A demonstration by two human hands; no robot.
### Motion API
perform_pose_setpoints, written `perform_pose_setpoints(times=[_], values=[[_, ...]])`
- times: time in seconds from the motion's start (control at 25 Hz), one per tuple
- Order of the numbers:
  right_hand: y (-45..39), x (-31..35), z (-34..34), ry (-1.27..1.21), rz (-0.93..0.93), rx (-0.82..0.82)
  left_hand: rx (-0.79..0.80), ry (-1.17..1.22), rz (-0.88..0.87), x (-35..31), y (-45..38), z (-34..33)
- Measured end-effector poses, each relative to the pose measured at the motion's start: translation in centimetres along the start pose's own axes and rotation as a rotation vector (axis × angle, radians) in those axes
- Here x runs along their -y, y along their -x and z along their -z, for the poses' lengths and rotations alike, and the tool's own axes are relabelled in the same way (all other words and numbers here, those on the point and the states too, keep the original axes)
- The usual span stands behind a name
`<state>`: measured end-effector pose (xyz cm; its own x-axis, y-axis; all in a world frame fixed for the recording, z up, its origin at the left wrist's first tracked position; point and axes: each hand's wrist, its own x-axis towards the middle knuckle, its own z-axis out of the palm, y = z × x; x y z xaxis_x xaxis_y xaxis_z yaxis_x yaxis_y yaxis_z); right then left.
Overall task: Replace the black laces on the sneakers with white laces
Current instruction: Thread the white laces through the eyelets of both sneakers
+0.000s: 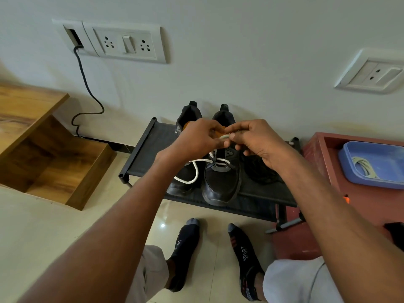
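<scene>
— Black rack [148, 149] by the wall: where's the white lace [194, 171]?
— Threaded in the right sneaker [220, 180]; left hand [196, 138] and right hand [255, 141] pinch its end just above.

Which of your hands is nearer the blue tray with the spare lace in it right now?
Right. The right hand is over the sneakers, on the side toward the blue tray, though well short of it. The left hand is beyond the right one, farther from the tray; both pinch the white lace.
</scene>
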<state>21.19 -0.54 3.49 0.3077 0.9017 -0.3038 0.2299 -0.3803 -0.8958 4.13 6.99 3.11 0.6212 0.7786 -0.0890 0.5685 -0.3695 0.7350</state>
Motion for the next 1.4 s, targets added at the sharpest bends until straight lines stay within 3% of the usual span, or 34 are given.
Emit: perform_pose_setpoints(times=[0.2, 0.32, 0.52, 0.8, 0.92, 1.08, 1.4], values=[[-1.0, -0.8, 0.2, 0.075, -0.006, -0.100, 0.079, -0.075, 0.047, 0.7, -0.4, 0.1], [-1.1, -1.2, 0.0, 0.165, -0.004, -0.057, 0.126, -0.107, 0.032, 1.0, -0.4, -0.5], [-0.9, -1.4, -0.1, 0.158, 0.065, -0.104, 0.059, 0.267, 0.108, 0.6, -0.6, -1.5], [-1.9, -1.3, -1.1, 0.188, 0.088, -0.049, -0.031, 0.286, 0.184, 0.7, -0.5, -2.4], [-2.2, -2.0, -0.9, 0.473, 0.195, -0.062, -0.084, 0.183, 0.187, 0.8, -0.6, -2.7], [-1.6, -2.7, -1.5, 0.836, 0.180, 0.165, -0.111, 0.005, 0.142, 1.2, -0.5, -3.5], [-2.7, -3.4, -0.1, 0.788, 0.132, 0.178, -0.130, -0.395, 0.135, 0.3, -0.7, -4.3]])
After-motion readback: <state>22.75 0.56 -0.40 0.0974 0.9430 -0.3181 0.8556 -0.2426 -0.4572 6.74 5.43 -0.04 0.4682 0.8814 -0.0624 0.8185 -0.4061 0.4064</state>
